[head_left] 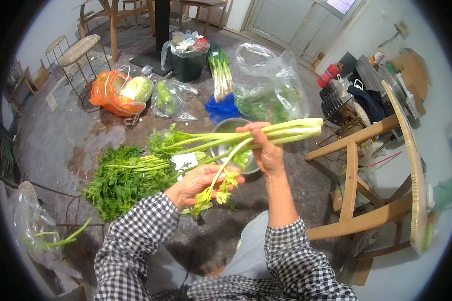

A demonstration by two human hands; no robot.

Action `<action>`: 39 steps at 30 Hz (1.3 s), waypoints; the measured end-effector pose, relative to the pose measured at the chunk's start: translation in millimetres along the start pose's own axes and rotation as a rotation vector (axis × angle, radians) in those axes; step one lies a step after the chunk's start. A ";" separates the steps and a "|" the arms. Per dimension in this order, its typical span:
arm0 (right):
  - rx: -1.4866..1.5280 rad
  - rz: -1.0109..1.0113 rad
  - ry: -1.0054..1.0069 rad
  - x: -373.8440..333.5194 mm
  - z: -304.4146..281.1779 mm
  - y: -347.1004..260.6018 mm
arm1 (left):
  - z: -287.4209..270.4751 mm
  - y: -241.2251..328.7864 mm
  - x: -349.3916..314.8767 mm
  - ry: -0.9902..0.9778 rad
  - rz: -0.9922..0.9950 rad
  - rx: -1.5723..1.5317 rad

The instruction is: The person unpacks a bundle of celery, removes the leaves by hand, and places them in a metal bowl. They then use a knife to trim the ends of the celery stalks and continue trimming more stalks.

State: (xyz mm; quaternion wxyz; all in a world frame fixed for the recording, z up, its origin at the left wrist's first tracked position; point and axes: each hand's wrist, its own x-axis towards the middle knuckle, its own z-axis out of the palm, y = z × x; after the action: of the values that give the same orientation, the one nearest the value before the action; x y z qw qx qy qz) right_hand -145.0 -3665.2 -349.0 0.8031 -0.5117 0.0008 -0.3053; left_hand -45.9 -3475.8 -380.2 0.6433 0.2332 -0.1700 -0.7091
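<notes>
My right hand [267, 153] is wrapped round a bunch of celery [291, 131], its pale cut base pointing right and its leaves to the left. One thin stalk [231, 159] bends down from the bunch toward me. My left hand [203, 181] pinches that stalk near its yellow-green leaves [204, 198]. Below the bunch stands a metal bowl [229, 123] with some green pieces inside, partly hidden by my right hand and the celery. To the left, a big pile of leafy celery [130, 180] lies on the floor, with a white paper [184, 161] at its stalk end.
Beyond the bowl lie green onions [219, 75], a blue bag [223, 108] and a clear bag of greens [271, 103]. An orange net bag [108, 93], a black bin [188, 65] and a stool [79, 50] stand back left. A tipped wooden table [354, 175] fills the right.
</notes>
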 end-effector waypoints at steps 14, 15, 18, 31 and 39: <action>0.000 -0.004 -0.048 0.4 1.1 0.0 | -9.3 7.0 0.1 -0.082 0.113 0.160; 0.009 -0.005 -0.049 0.4 1.8 0.4 | -9.3 5.4 -0.3 -0.122 0.098 0.186; 0.021 -0.012 -0.038 1.1 2.9 1.7 | -10.4 0.3 0.6 -0.131 0.075 0.118; 0.013 0.003 -0.066 1.7 -0.7 2.9 | -6.3 13.3 1.3 -0.056 0.234 0.820; -0.089 -0.112 0.073 3.4 1.6 1.2 | -17.1 3.8 8.3 0.356 0.262 0.326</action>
State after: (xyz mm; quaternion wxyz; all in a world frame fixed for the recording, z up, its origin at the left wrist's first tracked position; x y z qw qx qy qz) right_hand -141.2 -3665.2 -348.1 0.7607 -0.5346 0.0151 -0.3678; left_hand -33.8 -3483.5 -393.3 0.7032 0.4306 -0.1947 -0.5312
